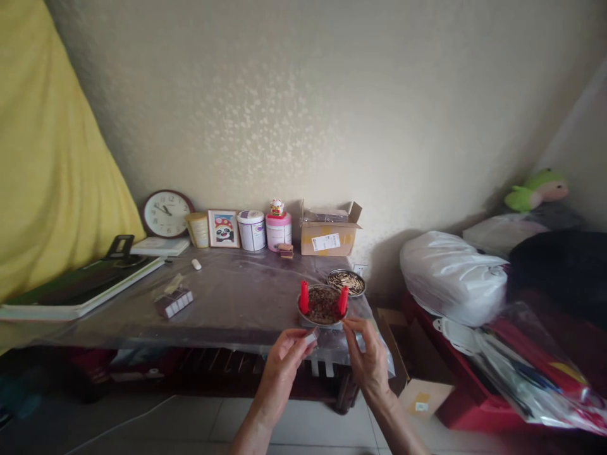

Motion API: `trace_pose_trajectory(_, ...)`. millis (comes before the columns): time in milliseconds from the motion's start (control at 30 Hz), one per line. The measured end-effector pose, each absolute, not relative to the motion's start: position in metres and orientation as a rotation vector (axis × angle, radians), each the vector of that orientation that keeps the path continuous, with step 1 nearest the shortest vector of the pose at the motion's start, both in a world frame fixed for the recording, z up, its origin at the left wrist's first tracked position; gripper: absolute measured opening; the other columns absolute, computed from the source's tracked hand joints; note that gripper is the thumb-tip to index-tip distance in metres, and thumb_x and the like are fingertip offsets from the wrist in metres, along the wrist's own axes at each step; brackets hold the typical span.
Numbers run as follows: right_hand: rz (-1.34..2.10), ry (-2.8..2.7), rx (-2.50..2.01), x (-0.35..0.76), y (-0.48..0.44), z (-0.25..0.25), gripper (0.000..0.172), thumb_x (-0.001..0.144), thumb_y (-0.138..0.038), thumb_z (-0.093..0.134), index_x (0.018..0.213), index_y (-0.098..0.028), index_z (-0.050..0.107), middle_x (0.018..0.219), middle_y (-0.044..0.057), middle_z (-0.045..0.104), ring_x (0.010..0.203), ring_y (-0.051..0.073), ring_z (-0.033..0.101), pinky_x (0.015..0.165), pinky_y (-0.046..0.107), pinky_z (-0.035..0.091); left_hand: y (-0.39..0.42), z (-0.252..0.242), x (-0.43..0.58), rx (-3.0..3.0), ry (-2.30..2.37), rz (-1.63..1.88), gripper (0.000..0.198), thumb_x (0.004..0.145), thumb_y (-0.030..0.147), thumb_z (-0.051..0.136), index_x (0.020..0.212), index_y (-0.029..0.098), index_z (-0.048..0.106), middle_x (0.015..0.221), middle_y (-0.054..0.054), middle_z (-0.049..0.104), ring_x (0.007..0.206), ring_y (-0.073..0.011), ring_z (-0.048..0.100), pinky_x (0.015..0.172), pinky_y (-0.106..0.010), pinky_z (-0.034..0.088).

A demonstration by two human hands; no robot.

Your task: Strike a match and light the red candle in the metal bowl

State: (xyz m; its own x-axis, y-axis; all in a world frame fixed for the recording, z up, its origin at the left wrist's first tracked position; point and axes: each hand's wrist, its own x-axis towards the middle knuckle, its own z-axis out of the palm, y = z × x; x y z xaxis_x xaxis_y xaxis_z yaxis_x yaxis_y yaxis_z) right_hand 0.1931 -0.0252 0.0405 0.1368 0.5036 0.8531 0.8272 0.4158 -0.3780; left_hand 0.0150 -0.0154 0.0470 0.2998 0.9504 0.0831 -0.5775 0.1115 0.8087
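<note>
My left hand (pixel 286 360) is closed around a small matchbox (pixel 312 336) in front of the table's near edge. To its right, my right hand (pixel 367 357) pinches what looks like a matchstick, mostly hidden by the fingertips. Just beyond both hands is a round bowl (pixel 324 323) filled with dark brown grains (pixel 323 303). Two red candles (pixel 304 298) stand upright in it, one on each side. Behind the bowl, to the right, a round metal dish (pixel 363 292) holds many loose matchsticks (pixel 345 282).
A wrapped pack of matchboxes (pixel 175 302) lies on the plastic-covered table (pixel 237 297). Along the wall stand a clock (pixel 167 213), a framed picture (pixel 224 229), canisters (pixel 251 231) and a cardboard box (pixel 327 239). Bags (pixel 453 275) are piled at the right.
</note>
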Motion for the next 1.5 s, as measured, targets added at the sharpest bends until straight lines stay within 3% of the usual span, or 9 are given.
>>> trace_pose_trajectory(233,-0.245,-1.495,-1.133,0.174,-0.044,0.061,0.008,0.09,-0.017,0.055,0.088,-0.021,0.061,0.087,0.005,0.069,0.081,0.018,0.068,0.072,0.03,0.055,-0.013,0.042,0.015,0.866,0.544,1.222,0.017,0.079,0.032,0.069,0.091,0.019,0.07,0.093,-0.004,0.073,0.092,-0.0182,0.063,0.09,-0.033,0.043)
trace_pose_trajectory(633,-0.291,-1.663,-0.974,0.165,-0.057,0.065,0.022,0.089,-0.007,0.052,0.104,-0.023,0.056,0.097,0.006,0.068,0.088,0.018,0.066,0.076,0.032,0.054,-0.015,0.043,0.021,0.845,0.522,1.225,0.019,0.074,0.032,0.074,0.086,0.018,0.07,0.088,-0.004,0.074,0.086,-0.0177,0.064,0.085,-0.032,0.046)
trace_pose_trajectory(867,-0.366,-1.59,-1.232,0.187,-0.027,0.042,0.012,0.093,-0.018,0.049,0.09,-0.021,0.06,0.087,0.005,0.068,0.08,0.019,0.065,0.072,0.032,0.053,-0.016,0.046,0.013,0.86,0.535,1.215,0.018,0.079,0.032,0.069,0.091,0.018,0.07,0.099,-0.007,0.075,0.097,-0.02,0.063,0.095,-0.036,0.042)
trace_pose_trajectory(1033,-0.16,-1.316,-1.236,0.202,-0.028,0.052,0.013,0.089,-0.029,0.056,0.079,-0.021,0.06,0.082,0.002,0.065,0.078,0.018,0.061,0.074,0.032,0.05,-0.008,0.042,0.004,0.864,0.572,1.227,0.02,0.08,0.035,0.069,0.091,0.018,0.07,0.111,-0.011,0.074,0.098,-0.0209,0.064,0.097,-0.037,0.041)
trace_pose_trajectory(1233,0.279,-0.993,-1.285,0.208,-0.034,0.059,0.026,0.083,-0.045,0.062,0.081,-0.019,0.062,0.07,0.0,0.06,0.063,0.015,0.054,0.055,0.024,0.044,-0.002,0.047,-0.008,0.85,0.602,1.287,0.024,0.079,0.038,0.068,0.093,0.018,0.07,0.113,-0.012,0.074,0.097,-0.021,0.065,0.097,-0.038,0.042)
trace_pose_trajectory(1500,0.619,-0.808,-1.159,0.209,-0.036,0.067,0.031,0.077,-0.048,0.068,0.081,-0.018,0.062,0.068,0.0,0.063,0.056,0.014,0.055,0.05,0.024,0.044,0.003,0.051,-0.021,0.815,0.613,1.359,0.025,0.079,0.038,0.068,0.095,0.019,0.07,0.108,-0.009,0.075,0.095,-0.0192,0.064,0.095,-0.036,0.043)
